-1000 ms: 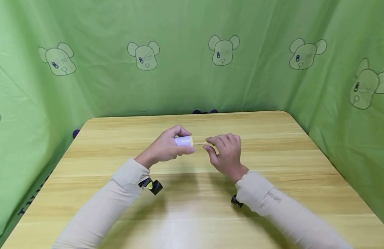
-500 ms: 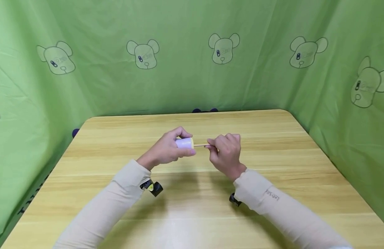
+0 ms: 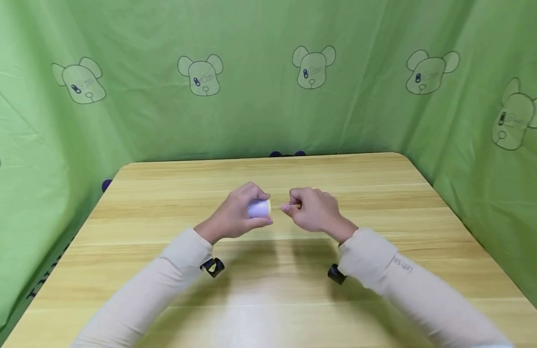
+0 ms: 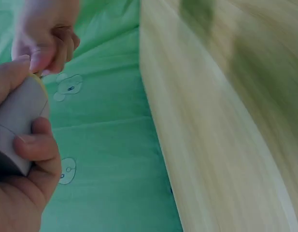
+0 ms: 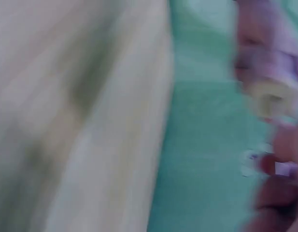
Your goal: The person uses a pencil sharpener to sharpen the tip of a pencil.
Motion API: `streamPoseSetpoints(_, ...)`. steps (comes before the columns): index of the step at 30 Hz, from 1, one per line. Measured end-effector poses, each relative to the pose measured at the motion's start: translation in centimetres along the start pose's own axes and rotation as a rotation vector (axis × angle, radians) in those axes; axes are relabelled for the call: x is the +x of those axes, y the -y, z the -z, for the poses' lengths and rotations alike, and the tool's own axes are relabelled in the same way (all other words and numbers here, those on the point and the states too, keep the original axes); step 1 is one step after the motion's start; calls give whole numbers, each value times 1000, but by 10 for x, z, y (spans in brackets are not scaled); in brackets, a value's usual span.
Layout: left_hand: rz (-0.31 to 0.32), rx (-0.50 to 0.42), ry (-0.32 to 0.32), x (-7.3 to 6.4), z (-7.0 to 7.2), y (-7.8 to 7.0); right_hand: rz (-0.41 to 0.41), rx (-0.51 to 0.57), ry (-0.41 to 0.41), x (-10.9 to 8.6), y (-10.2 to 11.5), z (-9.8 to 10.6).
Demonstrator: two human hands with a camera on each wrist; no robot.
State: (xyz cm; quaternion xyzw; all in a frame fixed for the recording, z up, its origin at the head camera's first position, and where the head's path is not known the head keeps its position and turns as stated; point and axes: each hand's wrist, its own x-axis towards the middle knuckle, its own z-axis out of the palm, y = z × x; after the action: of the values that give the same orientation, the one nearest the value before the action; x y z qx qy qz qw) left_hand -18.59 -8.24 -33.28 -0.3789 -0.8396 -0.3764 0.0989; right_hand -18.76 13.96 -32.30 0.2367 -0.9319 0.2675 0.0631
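Observation:
In the head view, my left hand (image 3: pixel 235 215) grips a pale lavender cylinder (image 3: pixel 257 208) lying sideways above the table, its yellow-rimmed end facing right. The left wrist view shows my thumb and fingers curled round the cylinder (image 4: pixel 21 111), with thin dark lines across its side. A hole shows in its cream end (image 5: pixel 274 99) in the blurred right wrist view. Just to the right, my right hand (image 3: pixel 313 210) pinches a thin, pale, stick-like piece (image 3: pixel 276 207) in line with that end. Most of this piece is hidden by the fingers; whether it enters the hole I cannot tell.
Under both hands lies a wooden table (image 3: pixel 259 290) with light grain. Green curtains (image 3: pixel 259 121) with bear-head drawings hang behind it and at both sides. Each wrist carries a small black camera, one (image 3: pixel 213 267) at left and one (image 3: pixel 336 274) at right.
Both hands have come slightly nearer the body. The right hand has turned at the wrist and its fingers have curled in tighter. Less of the thin piece shows between the hands.

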Motion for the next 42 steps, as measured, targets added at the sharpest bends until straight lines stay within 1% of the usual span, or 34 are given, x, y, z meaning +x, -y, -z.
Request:
streamPoseSetpoints(1, -33, 22, -1, -1, -2, 0, -65, 40, 103, 2, 2, 5)
streamPoseSetpoints(2, -60, 36, -2, -2, -3, 1, -112, 68, 181, 4, 3, 10)
streamPoseSetpoints(3, -75, 43, -5, -2, -3, 1, -141, 83, 227, 5, 3, 13)
streamPoseSetpoints(4, -78, 43, -8, -2, -3, 1, -150, 92, 240, 7, 4, 15)
streamPoseSetpoints(5, -69, 39, -12, -2, -3, 1, -142, 91, 226, 7, 5, 15)
streamPoseSetpoints(6, -51, 27, -16, -1, -2, 1, -112, 75, 183, 7, 4, 13)
streamPoseSetpoints(7, -25, 14, -18, 0, 0, 1, -69, 52, 117, 6, 4, 11)
streamPoseSetpoints(9, 44, -26, -14, 3, 5, 0, 46, 7, -53, 3, 3, 2)
streamPoseSetpoints(12, 164, -110, 19, 6, 13, -2, 248, -66, -333, -1, -2, -13)
streamPoseSetpoints(14, 243, -175, 41, 8, 17, -4, 367, -116, -515, -2, -6, -23)
streamPoseSetpoints(16, 318, -258, 60, 10, 21, -7, 448, -158, -687, -1, -10, -31)
streamPoseSetpoints(18, 375, -358, 74, 12, 24, -10, 509, -178, -828, 2, -12, -37)
streamPoseSetpoints(21, 448, -509, 91, 13, 25, -14, 582, -185, -985, 6, -15, -44)
streamPoseSetpoints(23, 480, -576, 108, 12, 26, -16, 618, -184, -1045, 8, -16, -48)
streamPoseSetpoints(26, 510, -621, 132, 10, 23, -16, 644, -176, -1105, 10, -17, -53)
streamPoseSetpoints(28, 517, -640, 140, 9, 21, -15, 648, -185, -1125, 11, -18, -55)
streamPoseSetpoints(30, 521, -645, 136, 8, 17, -13, 647, -201, -1134, 11, -18, -57)
streamPoseSetpoints(32, 516, -629, 127, 6, 14, -12, 640, -222, -1123, 11, -17, -57)
streamPoseSetpoints(33, 508, -610, 120, 6, 13, -12, 628, -231, -1105, 10, -17, -56)
streamPoseSetpoints(35, 475, -540, 101, 5, 11, -11, 596, -238, -1052, 9, -14, -54)
streamPoseSetpoints(37, 424, -450, 79, 4, 10, -10, 557, -250, -987, 8, -10, -49)
streamPoseSetpoints(40, 322, -291, 31, 2, 7, -7, 485, -277, -850, 6, -5, -40)
streamPoseSetpoints(42, 235, -187, -9, 1, 4, -4, 427, -289, -726, 5, -1, -32)
